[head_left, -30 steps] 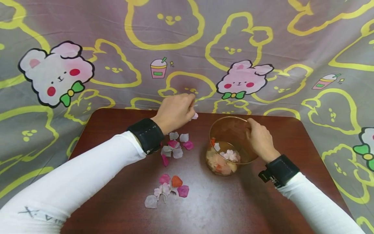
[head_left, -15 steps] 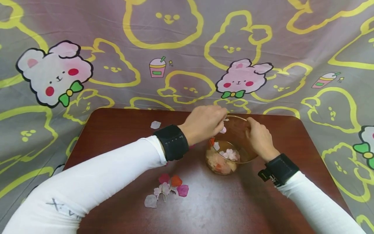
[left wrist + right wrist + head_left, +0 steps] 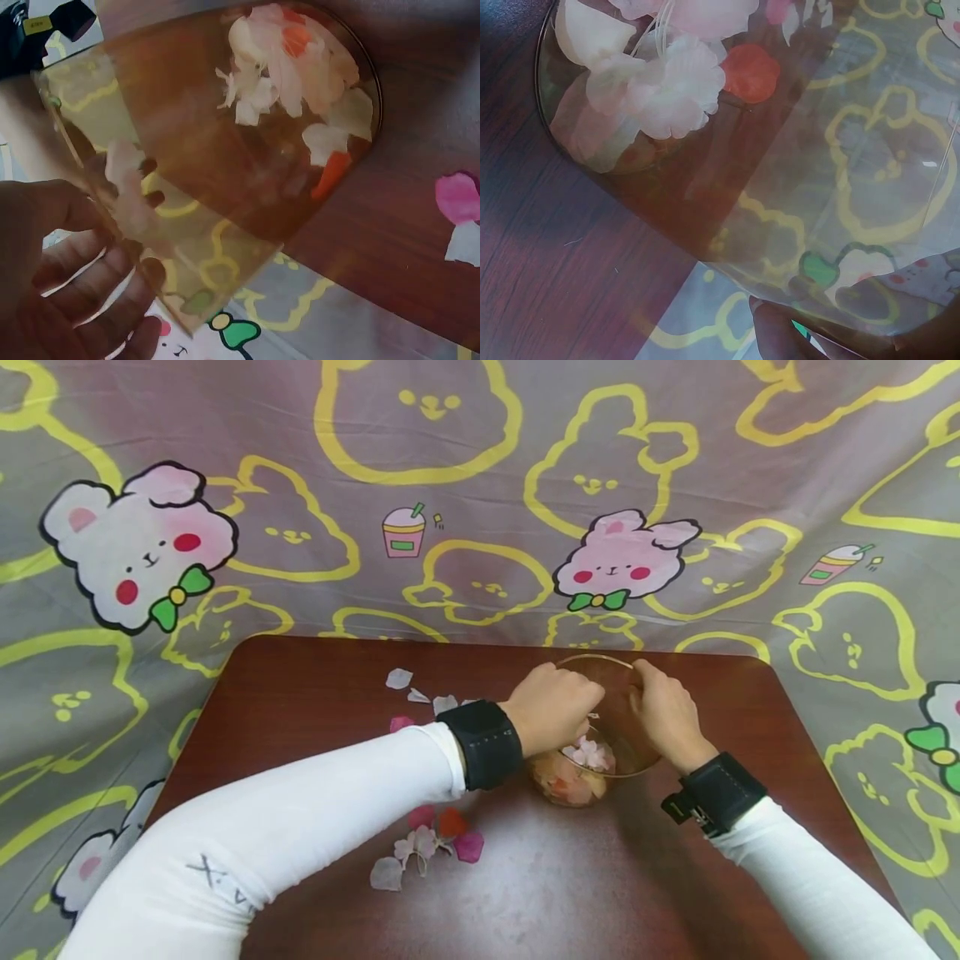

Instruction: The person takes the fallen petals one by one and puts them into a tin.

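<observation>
- Our left hand (image 3: 558, 708) is curled inside the cup (image 3: 600, 727), fingers pinching a petal (image 3: 126, 169), ready to drop onto the petals already there.
- Our right hand (image 3: 667, 714) grips the cup's rim, steadying it on the table (image 3: 300, 693).
- Next, we judge, calls for loosening the pinch, then reaching for the loose petals (image 3: 427, 847).

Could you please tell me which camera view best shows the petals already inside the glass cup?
The right wrist view: the petals fill its upper left. The left wrist view shows them smaller through the glass cup; in the head view the left hand partly hides them.
</observation>
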`<state>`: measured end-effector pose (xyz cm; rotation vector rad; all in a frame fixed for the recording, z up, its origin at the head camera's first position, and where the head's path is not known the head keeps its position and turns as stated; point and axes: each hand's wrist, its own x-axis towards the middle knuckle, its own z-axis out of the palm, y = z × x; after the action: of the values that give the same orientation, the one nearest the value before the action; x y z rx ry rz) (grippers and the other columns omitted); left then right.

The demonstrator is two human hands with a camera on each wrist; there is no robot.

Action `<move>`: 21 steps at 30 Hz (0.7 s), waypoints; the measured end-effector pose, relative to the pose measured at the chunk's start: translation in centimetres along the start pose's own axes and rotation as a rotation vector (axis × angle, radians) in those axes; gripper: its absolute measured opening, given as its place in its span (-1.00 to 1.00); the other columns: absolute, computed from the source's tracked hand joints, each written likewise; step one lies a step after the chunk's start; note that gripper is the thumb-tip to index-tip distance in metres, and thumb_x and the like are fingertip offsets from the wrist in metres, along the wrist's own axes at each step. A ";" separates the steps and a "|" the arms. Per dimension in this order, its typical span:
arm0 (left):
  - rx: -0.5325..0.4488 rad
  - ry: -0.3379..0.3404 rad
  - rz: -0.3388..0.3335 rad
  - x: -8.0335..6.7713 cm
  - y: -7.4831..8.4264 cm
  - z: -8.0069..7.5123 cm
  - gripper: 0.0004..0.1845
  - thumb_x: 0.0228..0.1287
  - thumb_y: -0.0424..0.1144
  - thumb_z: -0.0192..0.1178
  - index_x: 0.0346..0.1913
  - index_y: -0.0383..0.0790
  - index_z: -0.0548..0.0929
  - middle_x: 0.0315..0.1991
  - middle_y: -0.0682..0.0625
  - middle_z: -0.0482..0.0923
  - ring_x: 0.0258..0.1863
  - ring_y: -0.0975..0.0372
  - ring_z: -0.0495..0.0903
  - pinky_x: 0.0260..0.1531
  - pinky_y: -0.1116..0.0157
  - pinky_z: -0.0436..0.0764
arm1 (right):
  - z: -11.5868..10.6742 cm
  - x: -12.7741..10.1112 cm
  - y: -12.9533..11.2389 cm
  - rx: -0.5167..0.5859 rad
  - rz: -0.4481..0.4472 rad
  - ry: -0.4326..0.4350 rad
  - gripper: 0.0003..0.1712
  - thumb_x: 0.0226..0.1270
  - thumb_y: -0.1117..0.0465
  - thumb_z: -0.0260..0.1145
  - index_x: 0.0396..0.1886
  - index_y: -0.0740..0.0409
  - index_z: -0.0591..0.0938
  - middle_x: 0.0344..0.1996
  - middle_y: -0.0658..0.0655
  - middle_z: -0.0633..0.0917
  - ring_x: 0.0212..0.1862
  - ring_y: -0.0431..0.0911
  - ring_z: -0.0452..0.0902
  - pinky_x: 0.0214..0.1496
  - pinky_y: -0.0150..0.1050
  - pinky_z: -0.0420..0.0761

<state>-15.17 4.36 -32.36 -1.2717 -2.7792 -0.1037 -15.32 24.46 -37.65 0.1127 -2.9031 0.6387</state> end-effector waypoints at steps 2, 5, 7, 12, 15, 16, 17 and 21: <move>0.003 -0.019 0.002 -0.1 0.2 0.3 -0.90 0.31 -0.19 0.25 -0.21 -0.09 0.71 -0.32 0.06 0.75 -0.21 0.16 0.74 -0.20 0.15 0.63 | 0.0 0.0 0.0 0.002 0.001 -0.002 -0.96 0.42 0.37 0.15 -0.21 0.21 0.53 -0.53 0.19 0.56 -0.55 0.03 0.41 -0.58 -0.20 0.26; -0.002 -0.031 0.009 -0.2 0.2 0.7 -0.90 0.32 -0.20 0.24 -0.22 -0.11 0.71 -0.34 0.05 0.74 -0.22 0.16 0.74 -0.21 0.15 0.62 | -0.1 0.0 0.0 0.004 0.000 -0.007 -0.96 0.43 0.36 0.15 -0.20 0.22 0.52 -0.53 0.19 0.56 -0.55 0.03 0.40 -0.58 -0.20 0.26; -0.018 -0.033 0.010 -0.2 0.1 0.8 -0.91 0.32 -0.21 0.22 -0.24 -0.11 0.70 -0.36 0.04 0.74 -0.23 0.16 0.73 -0.23 0.15 0.61 | -0.1 -0.1 0.0 -0.002 0.001 -0.005 -0.97 0.44 0.35 0.14 -0.22 0.21 0.52 -0.53 0.19 0.55 -0.54 0.03 0.41 -0.58 -0.19 0.26; -0.131 -0.044 0.013 -0.4 -0.6 0.7 -0.89 0.35 -0.19 0.22 -0.30 -0.12 0.68 -0.40 0.06 0.69 -0.30 0.20 0.69 -0.26 0.18 0.58 | 0.0 0.0 0.1 -0.012 0.008 0.005 -0.97 0.43 0.35 0.13 -0.25 0.20 0.51 -0.52 0.20 0.56 -0.51 0.06 0.44 -0.57 -0.16 0.29; -0.188 -0.027 0.020 -0.5 -1.3 0.3 -0.86 0.38 -0.17 0.21 -0.32 -0.12 0.68 -0.40 0.07 0.67 -0.34 0.22 0.65 -0.26 0.19 0.57 | 0.0 0.0 0.1 -0.016 0.014 0.008 -0.96 0.42 0.35 0.13 -0.23 0.20 0.52 -0.51 0.20 0.57 -0.51 0.08 0.46 -0.56 -0.15 0.30; -0.199 -0.016 0.023 -0.5 -1.5 0.1 -0.86 0.39 -0.17 0.21 -0.31 -0.12 0.68 -0.40 0.07 0.67 -0.33 0.22 0.65 -0.25 0.20 0.58 | 0.0 0.0 0.1 -0.018 0.015 0.010 -0.95 0.41 0.35 0.14 -0.21 0.20 0.53 -0.51 0.21 0.58 -0.51 0.08 0.46 -0.56 -0.14 0.31; -0.210 -0.004 0.022 -0.5 -1.8 -0.1 -0.86 0.40 -0.17 0.20 -0.30 -0.12 0.68 -0.39 0.08 0.67 -0.33 0.23 0.65 -0.24 0.21 0.58 | 0.0 0.0 0.0 -0.020 0.016 0.010 -0.95 0.41 0.35 0.14 -0.21 0.20 0.53 -0.51 0.21 0.57 -0.51 0.08 0.46 -0.57 -0.14 0.31; -0.245 0.024 -0.029 -0.8 -3.1 -1.2 -0.85 0.44 -0.15 0.18 -0.22 -0.12 0.70 -0.35 0.07 0.68 -0.32 0.23 0.62 -0.24 0.22 0.58 | 0.0 0.0 -0.1 -0.020 0.017 0.004 -0.92 0.41 0.37 0.14 -0.18 0.20 0.54 -0.51 0.20 0.56 -0.51 0.06 0.43 -0.57 -0.15 0.30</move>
<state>-16.94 1.64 -31.29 -1.2685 -2.8330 -0.4705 -15.26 24.37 -37.61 0.0841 -2.9087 0.6110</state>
